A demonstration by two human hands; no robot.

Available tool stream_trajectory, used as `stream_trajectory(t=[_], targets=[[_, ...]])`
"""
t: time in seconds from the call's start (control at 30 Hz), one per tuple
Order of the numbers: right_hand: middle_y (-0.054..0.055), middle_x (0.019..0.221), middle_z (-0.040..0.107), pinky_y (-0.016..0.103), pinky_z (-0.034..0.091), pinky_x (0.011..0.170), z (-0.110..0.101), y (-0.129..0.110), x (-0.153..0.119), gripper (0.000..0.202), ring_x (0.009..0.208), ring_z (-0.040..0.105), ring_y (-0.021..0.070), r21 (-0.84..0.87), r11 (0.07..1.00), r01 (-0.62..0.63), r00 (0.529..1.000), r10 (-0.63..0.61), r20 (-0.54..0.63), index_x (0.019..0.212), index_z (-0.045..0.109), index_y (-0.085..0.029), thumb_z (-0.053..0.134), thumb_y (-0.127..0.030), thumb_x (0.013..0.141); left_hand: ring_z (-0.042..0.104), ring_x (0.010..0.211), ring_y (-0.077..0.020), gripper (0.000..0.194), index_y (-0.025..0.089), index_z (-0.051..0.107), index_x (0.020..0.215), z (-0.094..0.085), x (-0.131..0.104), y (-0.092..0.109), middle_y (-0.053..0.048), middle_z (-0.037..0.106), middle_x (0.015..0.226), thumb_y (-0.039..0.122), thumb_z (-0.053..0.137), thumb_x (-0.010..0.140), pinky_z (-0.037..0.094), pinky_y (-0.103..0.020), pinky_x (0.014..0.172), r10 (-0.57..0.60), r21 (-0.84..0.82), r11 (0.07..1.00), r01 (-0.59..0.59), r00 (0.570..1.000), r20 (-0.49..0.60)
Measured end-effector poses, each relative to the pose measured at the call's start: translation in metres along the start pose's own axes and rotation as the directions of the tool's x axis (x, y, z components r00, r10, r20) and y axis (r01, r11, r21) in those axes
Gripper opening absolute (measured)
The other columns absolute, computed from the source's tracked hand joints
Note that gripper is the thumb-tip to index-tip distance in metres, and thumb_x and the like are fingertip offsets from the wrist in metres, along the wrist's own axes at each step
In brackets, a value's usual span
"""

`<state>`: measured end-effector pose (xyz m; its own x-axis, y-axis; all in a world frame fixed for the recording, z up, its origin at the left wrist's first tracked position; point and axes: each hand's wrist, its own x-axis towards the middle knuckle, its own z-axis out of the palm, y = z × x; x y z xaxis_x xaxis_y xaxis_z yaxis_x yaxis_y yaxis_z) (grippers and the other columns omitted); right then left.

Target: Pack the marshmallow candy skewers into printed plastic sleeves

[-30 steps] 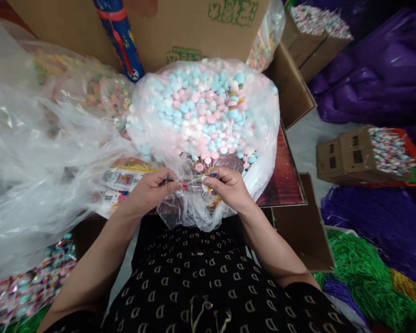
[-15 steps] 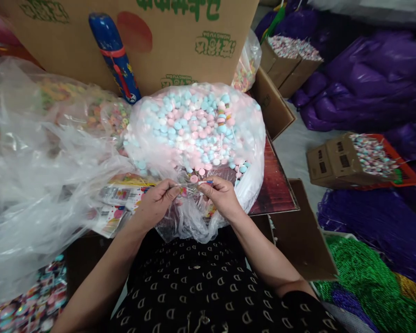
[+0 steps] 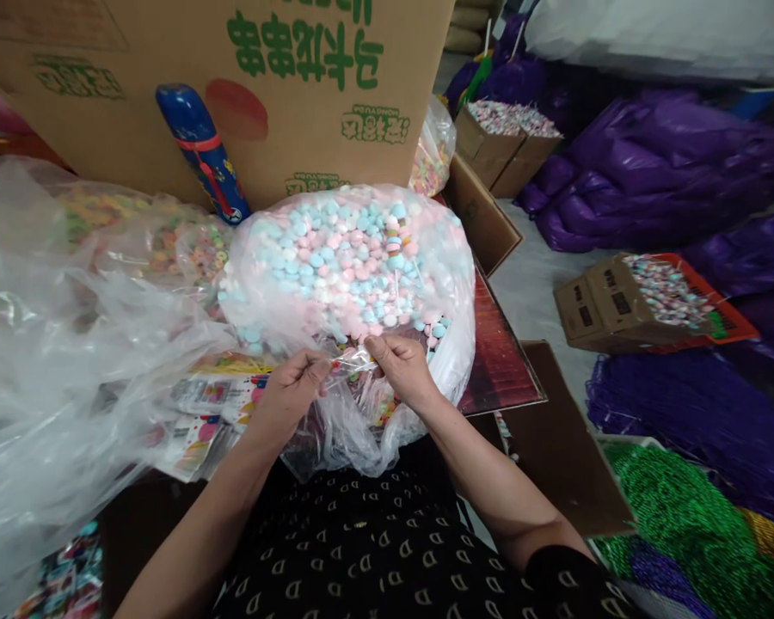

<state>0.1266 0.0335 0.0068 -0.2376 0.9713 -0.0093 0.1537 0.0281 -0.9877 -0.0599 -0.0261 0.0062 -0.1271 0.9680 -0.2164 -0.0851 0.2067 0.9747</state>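
Observation:
Between my two hands stretches a small clear plastic wrapper (image 3: 353,361), with a bit of red near its left end. My left hand (image 3: 295,383) pinches the left end between thumb and fingers. My right hand (image 3: 403,365) is closed on the other end. What lies inside the wrapper is too small to make out. Just beyond my hands sits a large clear bag (image 3: 461,301) of pink, blue and white candies (image 3: 354,249). A candy skewer (image 3: 396,241) with a white stick lies on top of them. Printed packets (image 3: 199,430) lie left of my left hand.
A large cardboard box (image 3: 310,120) stands behind the bag, with a blue cylindrical case (image 3: 203,155) leaning on it. Bags of ring-shaped candies (image 3: 187,245) fill the left. Boxes of wrapped sweets (image 3: 584,305), purple sacks (image 3: 658,172) and green strands (image 3: 684,507) are at right.
The clear wrapper now shows stretched between my fingers, and the small blue-tipped piece at my right hand is out of sight. The whole view has shifted, the scene sitting lower and slightly left.

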Motion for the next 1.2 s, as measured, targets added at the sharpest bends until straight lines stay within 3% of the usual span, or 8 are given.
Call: stream_trajectory(t=[0.1,0.17,0.3,0.43,0.6,0.77,0.93,1.2], targets=[[-0.002,0.052,0.053,0.025,0.041,0.052,-0.013,0.0,0.019,0.064,0.051,0.051,0.0126,-0.113,0.992,0.048,0.999,-0.045,0.029,0.058,0.055,-0.022,0.051,-0.077,0.091,0.033,0.041,-0.0051,0.049,0.02,0.055,0.064,0.004,0.006,0.003,0.01,0.04,0.049,0.059,0.083,0.075,0.046,-0.024,0.055,0.013,-0.163,0.986,-0.035,0.991,-0.131],[0.0,0.068,0.068,0.026,0.047,0.063,-0.027,-0.001,0.04,0.049,0.061,0.062,0.0155,-0.27,0.96,0.068,0.994,-0.088,-0.061,0.083,0.07,-0.021,0.05,-0.063,0.098,0.031,0.038,-0.004,0.054,0.02,0.052,0.061,0.005,0.009,0.005,0.011,0.037,0.046,0.061,0.086,0.072,0.047,-0.025,0.054,0.017,-0.244,0.968,-0.059,0.985,-0.172],[0.009,0.095,0.079,0.032,0.05,0.083,-0.047,-0.003,0.083,0.028,0.094,0.073,0.0251,-0.711,0.696,-0.094,0.959,-0.128,-0.252,0.113,0.073,-0.019,0.057,-0.038,0.099,0.033,0.036,-0.0047,0.051,0.02,0.058,0.066,0.002,0.012,0.003,0.011,0.035,0.043,0.062,0.086,0.073,0.048,-0.024,0.053,0.011,-0.357,0.931,-0.074,0.984,-0.175],[0.014,0.108,0.079,0.034,0.049,0.084,-0.048,0.0,0.103,0.025,0.101,0.073,0.0292,-0.836,0.51,-0.201,0.971,-0.011,-0.241,0.109,0.072,-0.019,0.058,-0.036,0.098,0.035,0.035,-0.0054,0.051,0.02,0.06,0.069,-0.001,0.014,-0.001,0.011,0.037,0.042,0.062,0.089,0.07,0.049,-0.024,0.051,0.04,-0.477,0.875,-0.085,0.994,-0.104],[0.006,0.088,0.077,0.031,0.049,0.078,-0.052,0.014,0.105,0.016,0.087,0.071,0.0233,-0.676,0.709,-0.2,0.954,-0.016,-0.3,0.091,0.069,-0.021,0.058,-0.032,0.095,0.034,0.036,-0.0055,0.055,0.02,0.055,0.071,-0.006,0.015,-0.006,0.012,0.038,0.043,0.059,0.093,0.066,0.048,-0.024,0.051,0.03,-0.55,0.833,-0.06,0.998,-0.063],[-0.002,0.072,0.068,0.024,0.046,0.057,-0.06,0.021,0.088,0.02,0.057,0.059,0.0123,-0.194,0.979,-0.066,0.927,-0.012,-0.374,0.086,0.063,-0.021,0.058,-0.04,0.09,0.033,0.036,-0.005,0.064,0.02,0.041,0.066,-0.009,0.015,-0.007,0.012,0.035,0.043,0.058,0.093,0.067,0.046,-0.023,0.052,0.012,-0.593,0.805,-0.026,1.0,-0.028],[-0.004,0.066,0.066,0.024,0.044,0.05,-0.066,0.007,0.04,0.031,0.05,0.053,0.0096,0.071,0.996,0.047,0.956,-0.024,-0.293,0.09,0.066,-0.021,0.073,-0.05,0.082,0.029,0.035,-0.0044,0.072,0.02,0.034,0.062,-0.013,0.017,-0.009,0.012,0.033,0.041,0.064,0.091,0.066,0.042,-0.024,0.05,0.018,-0.562,0.827,-0.02,1.0,-0.009],[0.0,0.063,0.071,0.027,0.05,0.053,-0.09,-0.002,-0.03,0.021,0.054,0.058,0.0127,-0.034,0.988,0.152,0.985,-0.154,-0.076,0.082,0.079,-0.022,0.079,-0.043,0.084,0.03,0.038,-0.0054,0.062,0.022,0.046,0.067,-0.019,0.01,-0.01,0.013,0.032,0.043,0.069,0.088,0.067,0.048,-0.027,0.055,0.028,-0.435,0.9,-0.024,1.0,0.003]])
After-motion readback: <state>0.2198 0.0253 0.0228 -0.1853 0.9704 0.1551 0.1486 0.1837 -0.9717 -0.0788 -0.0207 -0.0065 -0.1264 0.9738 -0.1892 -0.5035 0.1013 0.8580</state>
